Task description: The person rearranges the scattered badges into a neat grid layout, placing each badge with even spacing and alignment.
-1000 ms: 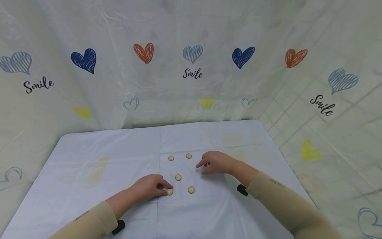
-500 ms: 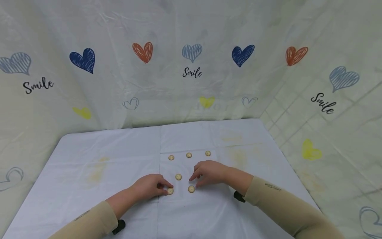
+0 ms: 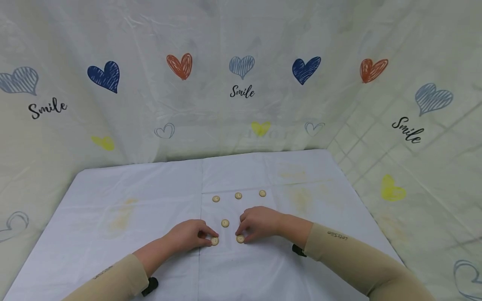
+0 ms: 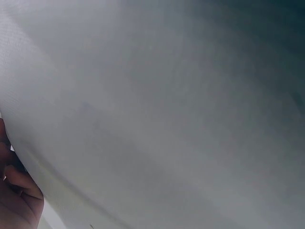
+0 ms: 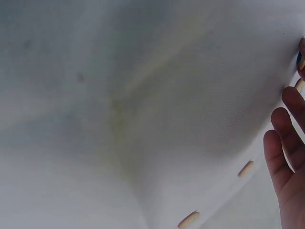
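On the white-covered table lie several round, pale wooden buttons. In the head view my left hand [image 3: 187, 235] pinches the front-left button [image 3: 215, 241] at its left edge between thumb and index finger. My right hand [image 3: 260, 223] has thumb and index finger on the front-right button [image 3: 240, 238], with its other fingers behind. A middle button [image 3: 225, 223] sits between and a little beyond the hands. The left wrist view catches only part of my left hand [image 4: 19, 195], its button hidden. At the edge of the right wrist view, fingers of my right hand [image 5: 290, 148] extend.
Farther back, three more buttons stand in a row: a left one [image 3: 216, 199], a centre one [image 3: 238, 195] and a right one [image 3: 262, 193]. The white tablecloth [image 3: 113, 196] has creases and yellowish stains. Behind it hangs a curtain [image 3: 211, 125] printed with hearts.
My right hand has come nearer and leftward from beside the back row to the front-right button and taken hold of it. The back-right button came into sight. My left hand stayed put.
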`<state>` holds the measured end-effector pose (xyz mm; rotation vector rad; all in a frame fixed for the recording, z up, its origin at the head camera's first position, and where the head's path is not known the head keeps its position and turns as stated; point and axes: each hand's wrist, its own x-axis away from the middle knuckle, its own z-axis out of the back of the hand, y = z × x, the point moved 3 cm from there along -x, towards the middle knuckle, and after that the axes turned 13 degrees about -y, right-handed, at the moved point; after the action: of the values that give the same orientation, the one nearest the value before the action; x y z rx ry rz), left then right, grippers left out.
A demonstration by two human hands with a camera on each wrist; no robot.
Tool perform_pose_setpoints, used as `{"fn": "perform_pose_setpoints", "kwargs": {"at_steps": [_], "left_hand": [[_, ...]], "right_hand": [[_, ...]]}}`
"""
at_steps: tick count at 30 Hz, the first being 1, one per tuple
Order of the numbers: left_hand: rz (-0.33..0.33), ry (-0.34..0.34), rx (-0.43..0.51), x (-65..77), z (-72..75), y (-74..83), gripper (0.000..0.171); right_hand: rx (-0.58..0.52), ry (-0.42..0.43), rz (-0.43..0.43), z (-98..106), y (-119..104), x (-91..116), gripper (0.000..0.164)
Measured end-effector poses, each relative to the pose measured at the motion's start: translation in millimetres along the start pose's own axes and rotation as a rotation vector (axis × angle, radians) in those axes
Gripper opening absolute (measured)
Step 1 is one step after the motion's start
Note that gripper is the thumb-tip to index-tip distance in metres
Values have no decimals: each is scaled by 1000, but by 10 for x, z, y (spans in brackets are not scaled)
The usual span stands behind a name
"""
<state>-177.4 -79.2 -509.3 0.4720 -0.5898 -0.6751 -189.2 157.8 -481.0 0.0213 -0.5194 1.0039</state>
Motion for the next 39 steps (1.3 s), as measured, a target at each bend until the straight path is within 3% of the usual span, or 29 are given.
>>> {"fn": "perform_pose_setpoints", "kwargs": {"at_steps": [9, 21, 28, 39], "left_hand": [[-1, 0, -2, 23, 18, 28, 21], [1, -3, 9, 22, -3, 6, 22], [1, -4, 6, 16, -5, 7, 22], [-8, 3, 7, 37, 26, 29, 22]], "right_hand": [[-61, 16, 18, -25, -5, -9, 17], [-196, 40, -64, 150, 99, 70, 20], [-233, 58, -139, 134, 303, 150, 22], [-277, 131, -251, 148, 756, 517, 21]]}}
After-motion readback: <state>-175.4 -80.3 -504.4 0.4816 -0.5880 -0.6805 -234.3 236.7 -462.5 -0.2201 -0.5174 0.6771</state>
